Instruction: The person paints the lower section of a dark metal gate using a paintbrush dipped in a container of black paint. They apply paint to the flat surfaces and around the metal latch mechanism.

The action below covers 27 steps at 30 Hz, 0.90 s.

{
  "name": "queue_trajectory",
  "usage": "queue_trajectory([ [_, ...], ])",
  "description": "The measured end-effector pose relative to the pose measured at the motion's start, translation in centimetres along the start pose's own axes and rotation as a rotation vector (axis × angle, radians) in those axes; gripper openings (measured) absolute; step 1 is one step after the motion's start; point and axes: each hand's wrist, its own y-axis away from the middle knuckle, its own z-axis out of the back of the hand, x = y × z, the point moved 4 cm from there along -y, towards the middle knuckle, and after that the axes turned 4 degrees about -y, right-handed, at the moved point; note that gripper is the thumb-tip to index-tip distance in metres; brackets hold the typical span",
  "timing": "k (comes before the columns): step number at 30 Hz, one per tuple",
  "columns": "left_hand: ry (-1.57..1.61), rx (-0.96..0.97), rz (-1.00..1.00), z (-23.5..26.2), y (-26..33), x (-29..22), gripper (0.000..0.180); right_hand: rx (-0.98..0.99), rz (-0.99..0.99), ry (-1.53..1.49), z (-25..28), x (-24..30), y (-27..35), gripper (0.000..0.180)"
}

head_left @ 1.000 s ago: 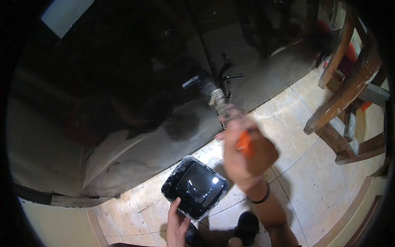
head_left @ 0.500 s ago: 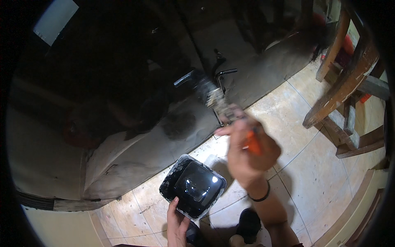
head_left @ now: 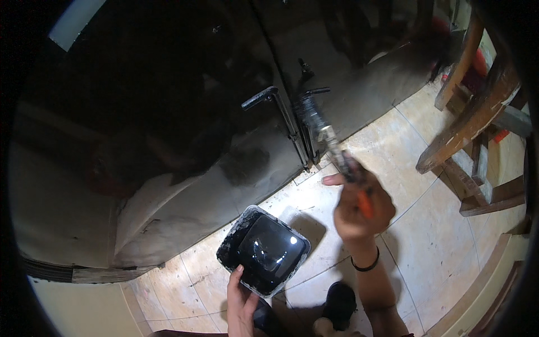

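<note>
My right hand (head_left: 359,205) grips a paintbrush (head_left: 323,132) with an orange handle, its black-loaded bristles pressed against the dark metal door (head_left: 185,112) beside the latch bars (head_left: 281,112). My left hand (head_left: 242,300) holds the near rim of a shallow rectangular tray (head_left: 264,250) full of glossy black paint, above the tiled floor. A black band sits on my right wrist.
A wooden ladder or trestle frame (head_left: 477,129) stands at the right on the pale tiled floor (head_left: 426,224). My dark shoe (head_left: 339,300) is below the tray. The door's lower part looks grey and patchy; a strip of threshold lies at lower left.
My right hand has moved right and down a little, and the brush now points up at the door by the latch. The tray and left hand stay in place.
</note>
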Motion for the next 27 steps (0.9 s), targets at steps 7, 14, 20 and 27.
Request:
queue_trajectory([
  [7,0.013,0.035,0.004,-0.6,0.1,0.0,0.052,0.144,0.045,-0.092,-2.2,-3.5,6.6,0.040],
  [14,-0.067,-0.027,0.006,-0.1,-0.1,0.1,0.061,0.181,-0.008,-0.097,-1.8,-2.8,2.2,0.038],
  [20,0.013,0.049,-0.036,-1.4,0.2,-0.1,0.050,0.161,0.062,-0.148,-2.1,-4.3,5.1,0.046],
  [27,0.001,0.027,-0.025,-1.0,0.2,0.0,0.052,0.237,0.018,-0.206,-1.8,-3.3,4.7,0.033],
])
